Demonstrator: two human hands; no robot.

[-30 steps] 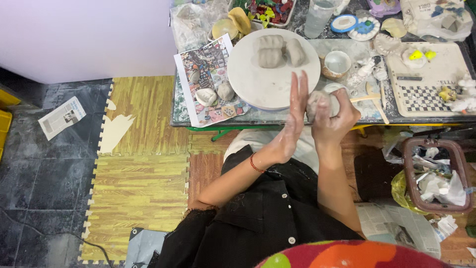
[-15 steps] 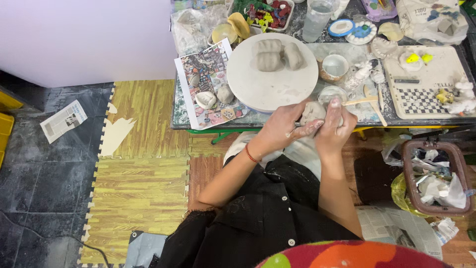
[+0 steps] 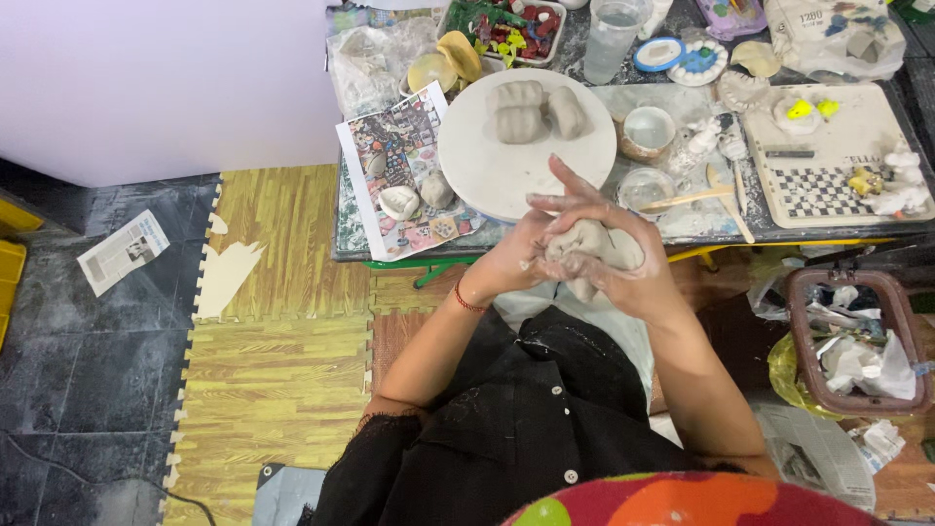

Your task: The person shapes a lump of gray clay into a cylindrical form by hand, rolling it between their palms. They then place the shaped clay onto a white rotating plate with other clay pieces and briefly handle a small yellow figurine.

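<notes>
Clay lump [image 3: 594,248], grey, sits pressed btwn both palms, just off the table edge [image 3: 351,248], over my lap. My right hand [image 3: 623,273] cups it from below/right, fingers curled tight round the lump. My left hand [image 3: 531,248] presses on its left side, fingers splayed up & only part-closed, tips past the lump's top. Red band on left wrist [image 3: 469,297]. Just beyond the fingertips: round white board [image 3: 477,166] w/ three grey clay blocks [image 3: 531,109]. Right of fingers, small glass bowl [image 3: 646,187] & wooden sticks [image 3: 687,200]. Left, magazine sheet [image 3: 390,146] w/ two pale clay bits.
</notes>
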